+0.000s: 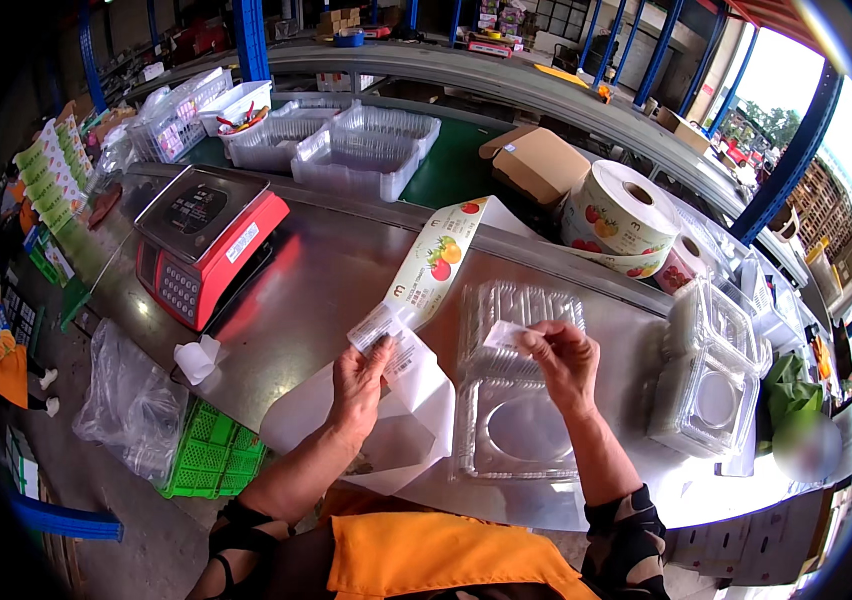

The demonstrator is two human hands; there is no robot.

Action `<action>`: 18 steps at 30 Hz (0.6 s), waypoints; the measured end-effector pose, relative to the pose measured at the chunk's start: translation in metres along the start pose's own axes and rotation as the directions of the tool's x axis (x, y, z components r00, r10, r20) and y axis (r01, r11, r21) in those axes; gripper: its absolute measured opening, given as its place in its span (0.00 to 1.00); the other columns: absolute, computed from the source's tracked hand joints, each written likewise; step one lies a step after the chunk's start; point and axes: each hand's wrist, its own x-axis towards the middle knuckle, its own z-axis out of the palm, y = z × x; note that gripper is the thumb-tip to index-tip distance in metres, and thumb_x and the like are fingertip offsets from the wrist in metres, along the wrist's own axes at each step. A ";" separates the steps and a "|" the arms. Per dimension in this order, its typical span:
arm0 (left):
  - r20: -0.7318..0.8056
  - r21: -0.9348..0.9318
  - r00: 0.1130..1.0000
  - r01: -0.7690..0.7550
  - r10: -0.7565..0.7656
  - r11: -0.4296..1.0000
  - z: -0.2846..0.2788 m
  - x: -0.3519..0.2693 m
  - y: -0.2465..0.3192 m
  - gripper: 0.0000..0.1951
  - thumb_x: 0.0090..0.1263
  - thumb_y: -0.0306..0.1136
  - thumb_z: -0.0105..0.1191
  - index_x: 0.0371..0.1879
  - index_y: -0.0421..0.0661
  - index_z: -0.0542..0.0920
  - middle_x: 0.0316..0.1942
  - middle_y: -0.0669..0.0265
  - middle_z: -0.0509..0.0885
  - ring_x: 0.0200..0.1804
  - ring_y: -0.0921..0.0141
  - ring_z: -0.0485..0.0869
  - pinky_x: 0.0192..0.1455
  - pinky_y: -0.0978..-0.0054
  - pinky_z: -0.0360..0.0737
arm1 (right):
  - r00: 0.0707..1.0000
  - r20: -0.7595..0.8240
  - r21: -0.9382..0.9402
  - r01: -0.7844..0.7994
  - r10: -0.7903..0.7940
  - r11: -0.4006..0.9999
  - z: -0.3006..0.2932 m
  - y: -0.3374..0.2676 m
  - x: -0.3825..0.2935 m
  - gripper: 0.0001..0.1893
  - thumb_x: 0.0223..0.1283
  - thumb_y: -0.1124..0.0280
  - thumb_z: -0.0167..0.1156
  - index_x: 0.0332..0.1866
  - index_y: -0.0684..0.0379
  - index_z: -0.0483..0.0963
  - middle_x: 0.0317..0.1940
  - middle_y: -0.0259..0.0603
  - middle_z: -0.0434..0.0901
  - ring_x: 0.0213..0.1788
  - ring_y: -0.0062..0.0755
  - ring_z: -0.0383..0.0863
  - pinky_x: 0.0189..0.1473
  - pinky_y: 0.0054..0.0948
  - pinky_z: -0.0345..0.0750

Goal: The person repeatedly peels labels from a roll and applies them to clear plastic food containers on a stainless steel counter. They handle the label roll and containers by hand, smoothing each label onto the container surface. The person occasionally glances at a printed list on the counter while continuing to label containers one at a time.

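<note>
My left hand (358, 386) pinches a strip of small white printed labels (402, 349), whose pale backing paper (433, 405) curls below it over the table edge. Between the thumb and fingers of my right hand (570, 364) is a single small label (505, 335). That hand is above an opened clear plastic clamshell container (519, 457). Just beyond my left hand, a tomato-printed label band (437, 259) runs back across the table towards a large label roll (613, 214). Stacked clear clamshells (703, 397) stand to the right of my right hand.
A red weighing scale (204, 247) and a crumpled paper piece (197, 360) are on the steel table (321, 262). Behind are clear trays (358, 150) and a cardboard box (534, 165). A green crate (216, 450) with plastic film (129, 405) stands at left.
</note>
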 end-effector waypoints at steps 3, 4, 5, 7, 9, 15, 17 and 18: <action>0.053 0.089 0.998 -0.035 0.031 0.995 0.000 0.000 0.005 0.09 0.71 0.31 0.59 0.46 0.43 0.82 0.40 0.71 0.84 0.41 0.79 0.82 0.46 0.78 0.80 | 0.981 -0.194 -0.561 -0.133 0.026 0.817 -0.083 0.044 0.072 0.14 0.59 0.65 0.67 0.38 0.68 0.80 0.28 0.38 0.84 0.31 0.18 0.79 0.37 0.22 0.77; 0.067 0.096 0.998 -0.001 -0.005 0.995 0.003 -0.001 0.007 0.08 0.70 0.30 0.59 0.45 0.42 0.82 0.40 0.71 0.84 0.41 0.79 0.82 0.47 0.79 0.80 | 0.985 -0.166 -0.590 -0.131 0.039 0.797 -0.099 0.059 0.083 0.14 0.58 0.65 0.67 0.37 0.67 0.80 0.28 0.37 0.85 0.30 0.19 0.80 0.37 0.22 0.77; 0.064 0.104 0.997 0.028 -0.035 0.994 0.002 -0.003 0.006 0.08 0.69 0.28 0.60 0.43 0.41 0.83 0.40 0.71 0.85 0.42 0.80 0.81 0.48 0.80 0.79 | 0.985 -0.140 -0.645 -0.166 0.098 0.746 -0.093 0.058 0.089 0.15 0.55 0.61 0.69 0.36 0.64 0.82 0.28 0.38 0.85 0.30 0.20 0.81 0.38 0.24 0.77; 0.095 0.033 0.995 0.000 -0.003 0.999 0.004 -0.007 0.002 0.09 0.67 0.25 0.61 0.45 0.41 0.82 0.38 0.72 0.84 0.41 0.80 0.81 0.48 0.82 0.78 | 0.977 -0.117 -0.796 -0.199 0.177 0.572 -0.078 0.059 0.093 0.21 0.50 0.53 0.71 0.40 0.61 0.80 0.28 0.42 0.84 0.33 0.31 0.84 0.40 0.31 0.78; 0.113 0.042 0.994 0.006 -0.011 0.999 0.000 -0.005 0.000 0.09 0.68 0.25 0.60 0.45 0.43 0.81 0.39 0.71 0.85 0.40 0.79 0.82 0.44 0.80 0.80 | 0.990 -0.115 -0.934 -0.135 0.080 0.330 -0.063 0.048 0.086 0.27 0.46 0.49 0.72 0.44 0.59 0.77 0.31 0.44 0.84 0.37 0.41 0.84 0.41 0.36 0.78; 0.315 -0.200 0.948 0.116 -0.048 0.973 -0.008 -0.009 0.011 0.18 0.68 0.18 0.52 0.57 0.41 0.73 0.50 0.63 0.82 0.51 0.70 0.83 0.57 0.70 0.81 | 0.980 -0.071 -0.940 -0.003 -0.187 0.342 -0.031 0.014 0.048 0.19 0.48 0.65 0.73 0.40 0.58 0.72 0.24 0.37 0.80 0.27 0.36 0.80 0.33 0.34 0.76; 0.402 -0.248 0.909 0.226 -0.113 0.942 -0.006 -0.013 0.019 0.19 0.68 0.18 0.52 0.58 0.41 0.72 0.51 0.62 0.82 0.53 0.70 0.82 0.59 0.70 0.80 | 0.984 0.176 -0.592 0.104 0.003 0.799 0.000 0.013 0.020 0.17 0.54 0.62 0.71 0.37 0.60 0.71 0.31 0.39 0.82 0.34 0.29 0.81 0.38 0.31 0.77; 0.423 -0.251 0.895 0.265 -0.141 0.931 -0.006 -0.016 0.021 0.22 0.68 0.20 0.51 0.62 0.41 0.69 0.53 0.62 0.81 0.55 0.69 0.81 0.61 0.68 0.79 | 0.932 0.344 -0.307 0.000 0.111 0.952 0.019 0.009 0.004 0.18 0.58 0.59 0.70 0.37 0.60 0.70 0.40 0.40 0.84 0.42 0.25 0.82 0.44 0.30 0.77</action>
